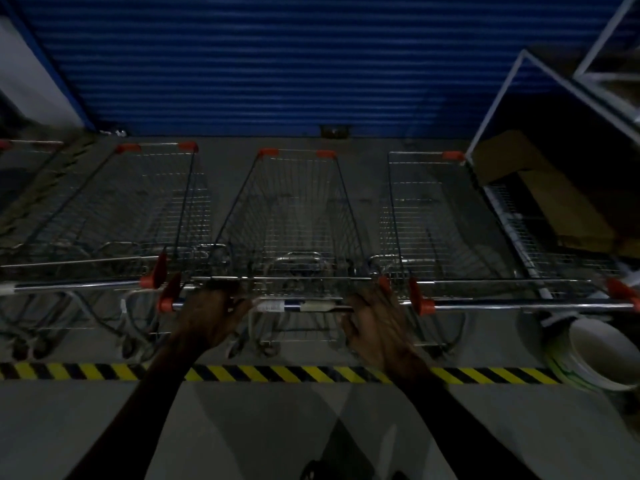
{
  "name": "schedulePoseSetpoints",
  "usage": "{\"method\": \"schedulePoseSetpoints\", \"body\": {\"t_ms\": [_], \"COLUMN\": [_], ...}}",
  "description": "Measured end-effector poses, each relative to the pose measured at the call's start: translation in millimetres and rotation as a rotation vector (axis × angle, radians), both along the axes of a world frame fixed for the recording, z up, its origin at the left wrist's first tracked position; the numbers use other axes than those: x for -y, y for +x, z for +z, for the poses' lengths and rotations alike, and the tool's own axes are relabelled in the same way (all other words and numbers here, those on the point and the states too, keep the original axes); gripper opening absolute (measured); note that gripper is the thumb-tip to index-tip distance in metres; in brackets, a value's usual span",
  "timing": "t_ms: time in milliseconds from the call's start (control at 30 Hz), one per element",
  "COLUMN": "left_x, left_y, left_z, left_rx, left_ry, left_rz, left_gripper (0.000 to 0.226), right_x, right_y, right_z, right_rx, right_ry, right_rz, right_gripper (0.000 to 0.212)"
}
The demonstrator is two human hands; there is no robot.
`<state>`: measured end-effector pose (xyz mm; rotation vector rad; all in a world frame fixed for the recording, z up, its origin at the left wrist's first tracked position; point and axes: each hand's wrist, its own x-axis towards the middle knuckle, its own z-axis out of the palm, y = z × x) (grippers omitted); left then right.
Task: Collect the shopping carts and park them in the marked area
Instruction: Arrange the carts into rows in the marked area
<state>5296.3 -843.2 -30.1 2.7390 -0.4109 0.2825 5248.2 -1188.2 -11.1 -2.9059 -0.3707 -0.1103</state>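
Both hands — left hand (214, 311), right hand (375, 323) — grip the wire cart's (294, 216) chrome handle (294, 306)

The middle wire-mesh shopping cart (294, 216) is thin bright metal rod, its polished chrome handle bar (294, 306) glossy between matt orange plastic end caps (165, 304). The left wire cart (138, 209) and right wire cart (436, 216) show the same shiny metal mesh and orange plastic corners. The grey floor (242, 427) looks like smooth, faintly reflective concrete, crossed by a yellow-and-black striped tape line (311, 374). The blue roller shutter (277, 64) is ribbed painted metal. A brown cardboard box (540, 188) is matt; a white plastic bucket (602, 358) looks smooth.
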Motion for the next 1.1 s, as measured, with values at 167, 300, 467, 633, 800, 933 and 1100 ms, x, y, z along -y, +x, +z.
{"method": "schedulePoseSetpoints", "body": {"t_ms": [167,300,467,633,800,933,1100], "left_x": [13.6,25.5,7.7,-31.1,-85.6,-139.7,-224.6], "left_y": [-16.6,-27.5,-44.6,-69.3,-83.1,-76.6,-42.6], "left_z": [11.2,16.7,6.0,19.2,36.3,45.1,47.0], "left_rx": [0.213,0.091,-0.009,-0.025,-0.078,-0.077,-0.025], "left_ry": [0.013,-0.057,0.002,0.055,-0.023,-0.001,0.079], "left_rz": [-0.077,-0.080,-0.016,0.193,0.315,0.362,0.403], "left_gripper": [0.049,0.023,0.040,0.045,0.035,0.046,0.058], "right_x": [-17.1,-50.7,-100.5,-167.8,-221.5,-253.3,-315.0], "right_y": [-12.8,-9.1,6.5,30.3,47.5,58.6,84.7], "right_z": [2.8,11.3,6.2,1.7,21.7,33.6,35.7], "right_rx": [0.075,-0.003,-0.057,0.044,-0.035,-0.091,-0.101], "right_ry": [-0.007,0.113,0.263,0.388,0.372,0.409,0.357], "right_rz": [0.018,0.104,0.264,0.379,0.489,0.532,0.514], "right_gripper": [0.028,0.029,0.036,0.017,0.013,0.009,0.019]}}
